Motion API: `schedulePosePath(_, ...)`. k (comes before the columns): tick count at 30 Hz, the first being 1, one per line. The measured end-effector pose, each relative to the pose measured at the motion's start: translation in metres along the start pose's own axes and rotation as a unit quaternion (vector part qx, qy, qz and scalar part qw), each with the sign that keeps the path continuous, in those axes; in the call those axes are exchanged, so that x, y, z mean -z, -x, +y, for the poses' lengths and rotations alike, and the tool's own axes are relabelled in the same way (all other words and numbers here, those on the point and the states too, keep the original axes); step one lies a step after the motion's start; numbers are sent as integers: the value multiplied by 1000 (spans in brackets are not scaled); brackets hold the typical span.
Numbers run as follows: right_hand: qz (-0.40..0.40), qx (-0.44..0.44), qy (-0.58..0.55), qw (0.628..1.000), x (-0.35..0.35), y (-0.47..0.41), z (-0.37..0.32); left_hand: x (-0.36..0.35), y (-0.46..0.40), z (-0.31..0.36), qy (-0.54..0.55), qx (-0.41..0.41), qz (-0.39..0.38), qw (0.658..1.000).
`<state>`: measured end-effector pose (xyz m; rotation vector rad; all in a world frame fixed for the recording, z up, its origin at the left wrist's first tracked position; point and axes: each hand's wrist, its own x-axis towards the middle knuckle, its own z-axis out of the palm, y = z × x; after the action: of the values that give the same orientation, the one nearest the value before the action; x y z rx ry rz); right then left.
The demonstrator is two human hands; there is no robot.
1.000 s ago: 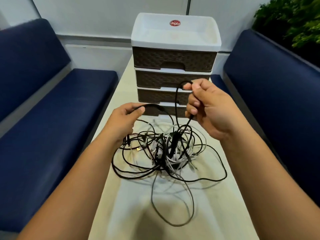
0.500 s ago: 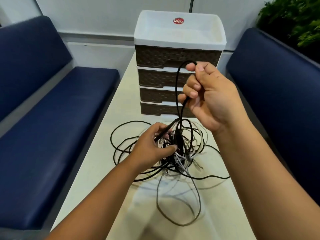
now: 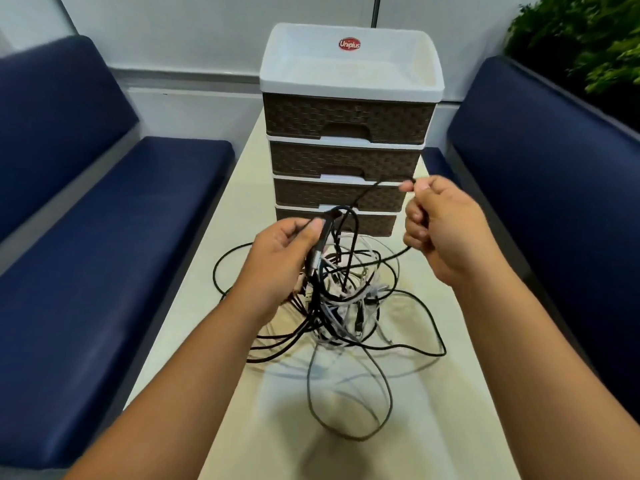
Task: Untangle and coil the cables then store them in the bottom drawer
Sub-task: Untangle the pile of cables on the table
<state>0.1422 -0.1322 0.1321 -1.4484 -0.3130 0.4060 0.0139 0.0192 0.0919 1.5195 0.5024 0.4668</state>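
My left hand (image 3: 277, 258) is closed around a black cable (image 3: 367, 194) near its plug, thumb pressing it down, just above the tangle (image 3: 343, 299). My right hand (image 3: 440, 223) is curled shut on the same cable farther along, pinching it at the fingertips (image 3: 420, 187), so a taut stretch runs between my two hands in front of the drawers (image 3: 346, 161). The tangle, black and white cables knotted together, sits on the table (image 3: 450, 410) just before the bottom drawer (image 3: 367, 223), which is closed. Loose black loops spill out towards me and to both sides. Blue benches (image 3: 104, 237) flank the table.
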Motion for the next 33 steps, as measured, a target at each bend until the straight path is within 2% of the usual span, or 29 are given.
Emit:
schedulePosePath(3,-15,-55,130,990,1,3,25,1,-7,9,-23,29,-2,999)
schedulePosePath(5,6,-53,250,967,0,5,38,4,-13,12,-46,60,-3,997)
schedulePosePath(7,50,12,375,926,-2,9,40,7,-16,16,-55,77,-13,995)
schedulePosePath(8,65,75,398,912,-5,14,38,8,-17,20,-61,78,-21,995)
schedulePosePath(10,52,210,382,898,-10,22,27,7,-19,29,-74,59,-46,994)
schedulePosePath(12,-22,266,355,896,-19,27,17,4,-20,41,-92,21,-74,993)
schedulePosePath(15,-112,215,329,913,-29,24,9,0,-20,57,-72,-27,-96,992)
schedulePosePath(21,-156,185,372,896,-28,19,-2,12,-33,59,-78,-23,-45,996)
schedulePosePath(24,-166,162,308,923,-30,19,-9,26,-43,48,-76,10,9,997)
schedulePosePath(27,-180,130,173,960,-31,18,-16,36,-47,28,-67,43,31,996)
schedulePosePath(30,-185,95,37,977,-36,12,-22,30,-35,9,-20,68,-28,997)
schedulePosePath(33,-172,72,-32,982,-44,9,-25,20,-20,-9,-12,81,-117,990)
